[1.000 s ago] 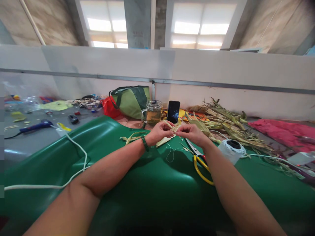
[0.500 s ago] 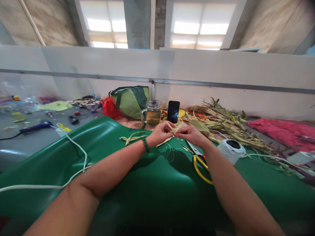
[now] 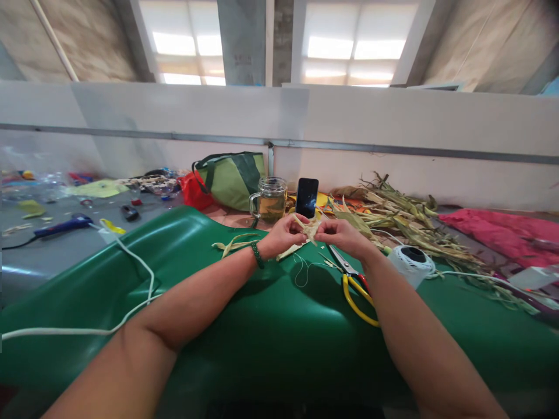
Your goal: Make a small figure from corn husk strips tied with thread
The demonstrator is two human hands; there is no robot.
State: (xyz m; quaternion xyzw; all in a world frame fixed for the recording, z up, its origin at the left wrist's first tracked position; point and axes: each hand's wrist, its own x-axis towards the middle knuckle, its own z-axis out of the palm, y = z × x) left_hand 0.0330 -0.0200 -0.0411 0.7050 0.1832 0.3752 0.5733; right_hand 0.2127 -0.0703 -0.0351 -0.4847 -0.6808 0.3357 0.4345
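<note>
A small pale piece of corn husk [image 3: 311, 228] is stretched between my two hands above the green mat [image 3: 279, 326]. My left hand [image 3: 286, 237] pinches its left side; a dark green bead bracelet circles that wrist. Thumb and fingers of my right hand [image 3: 340, 235] are closed on the right side. Below the hands a thin thread [image 3: 301, 273] curls on the mat. Scissors with yellow handles [image 3: 356, 302] lie by my right forearm, partly covered by it. Loose husk strips [image 3: 233, 244] rest left of my left hand.
Behind the hands stand a glass mug of tea [image 3: 271, 201] and an upright phone [image 3: 307, 198]. Dried husks [image 3: 406, 215] are heaped at the back right, near a white thread spool [image 3: 410, 265]. A white cable [image 3: 65, 332] crosses the mat's left side; a glue gun [image 3: 65, 226] lies beyond.
My right hand has shifted slightly right, away from the left, so more of the husk shows between them. My left hand has barely moved.
</note>
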